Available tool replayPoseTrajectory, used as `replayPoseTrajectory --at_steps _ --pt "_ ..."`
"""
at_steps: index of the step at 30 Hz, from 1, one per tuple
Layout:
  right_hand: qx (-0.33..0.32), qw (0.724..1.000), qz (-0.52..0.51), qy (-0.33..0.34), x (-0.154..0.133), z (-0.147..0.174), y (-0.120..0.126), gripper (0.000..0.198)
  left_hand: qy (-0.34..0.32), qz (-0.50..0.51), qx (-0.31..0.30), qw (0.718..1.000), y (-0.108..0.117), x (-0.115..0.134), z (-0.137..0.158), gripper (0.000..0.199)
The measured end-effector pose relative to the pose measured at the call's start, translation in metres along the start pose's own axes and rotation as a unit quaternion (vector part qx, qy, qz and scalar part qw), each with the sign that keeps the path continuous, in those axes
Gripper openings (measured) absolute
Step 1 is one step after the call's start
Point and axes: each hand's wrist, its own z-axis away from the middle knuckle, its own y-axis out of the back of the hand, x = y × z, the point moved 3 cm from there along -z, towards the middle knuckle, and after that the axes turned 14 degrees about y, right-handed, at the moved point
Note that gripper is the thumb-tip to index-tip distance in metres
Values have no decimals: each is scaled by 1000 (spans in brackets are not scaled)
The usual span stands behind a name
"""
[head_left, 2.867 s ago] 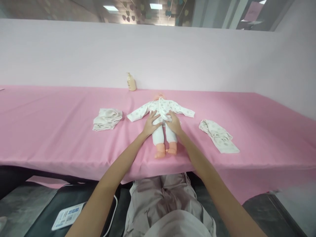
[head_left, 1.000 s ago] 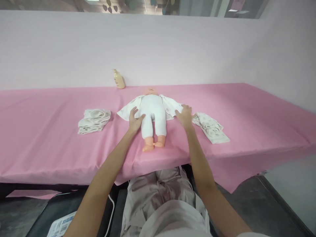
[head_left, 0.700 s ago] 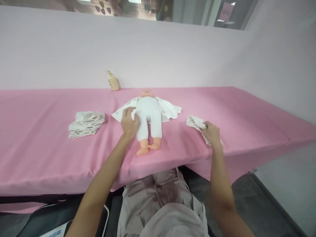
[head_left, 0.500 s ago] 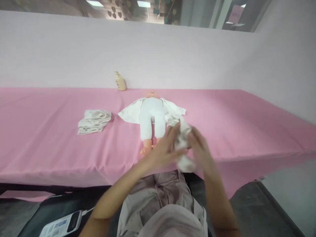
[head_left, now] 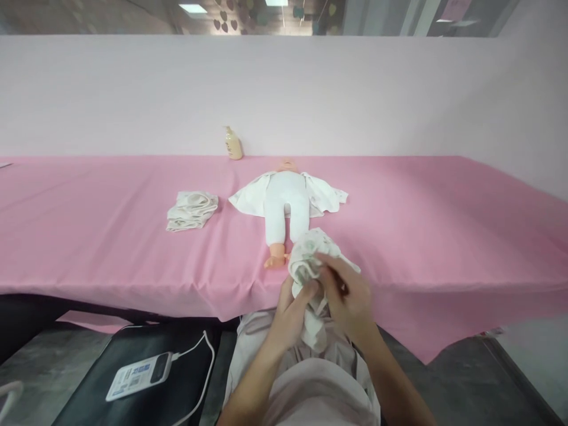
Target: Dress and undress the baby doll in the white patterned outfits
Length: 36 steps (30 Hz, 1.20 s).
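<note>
Bunched in my two hands is a white printed cloth garment (head_left: 313,242), held over the table's front edge with one end hanging toward my lap. My left hand (head_left: 290,316) grips it from below, thumb on top. My right hand (head_left: 348,290) pinches at its right side with curled fingers. Just beyond lies a baby doll (head_left: 286,192) on its back, legs toward me, with a white body and legs. An open white top (head_left: 251,195) is spread out under it on both sides. The garment covers one of the doll's feet.
A folded stack of white cloth (head_left: 193,211) lies left of the doll on the pink sheet (head_left: 110,236). A pump bottle (head_left: 233,144) stands by the wall. On a black seat (head_left: 173,390) at lower left rests a white device (head_left: 139,376) with a cable.
The garment has come away from beside the doll, gathered closer to me. My left hand has moved under it, and my right fingers have curled in. The view has shifted slightly left.
</note>
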Motion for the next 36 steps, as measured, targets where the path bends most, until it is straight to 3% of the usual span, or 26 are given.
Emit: replayPoseTrajectory --at_steps 3,6,9,12,14,17,19,22,25,27,30,32,36 --pt "72 992 -8 -107 5 -9 29 17 -89 -179 -6 980 6 15 -1 30" --pt "14 984 -114 -138 3 -25 58 25 -242 -302 72 919 19 36 1 35" --pt "-104 976 -170 -89 -12 -44 84 40 -369 -336 157 852 33 67 14 34" --pt "-155 971 -178 -20 -31 -65 104 35 -427 -314 123 839 40 110 31 36" --pt "-135 978 -157 25 -39 -84 110 26 -443 -280 103 846 43 144 34 34" --pt "-27 995 -42 81 -34 -126 106 20 -457 -211 194 842 51 193 9 25" --pt "22 995 29 88 -12 -157 91 25 -442 -167 152 868 57 211 -37 18" --pt "-66 997 25 10 53 -198 49 29 -334 -188 113 917 77 203 -132 20" --pt "-151 976 87 -132 131 -214 -3 36 -286 -278 179 899 107 159 -210 33" --pt "-180 956 168 -156 164 -212 -37 36 -254 -364 184 877 119 123 -244 49" --pt "-325 932 145 -73 171 -200 -97 42 -268 -422 152 853 124 84 -263 35" --pt "-403 903 149 -16 162 -191 -128 48 -285 -411 174 848 125 73 -261 27" --pt "-402 872 277 41 149 -183 -155 34 -359 -430 227 797 121 73 -241 24"
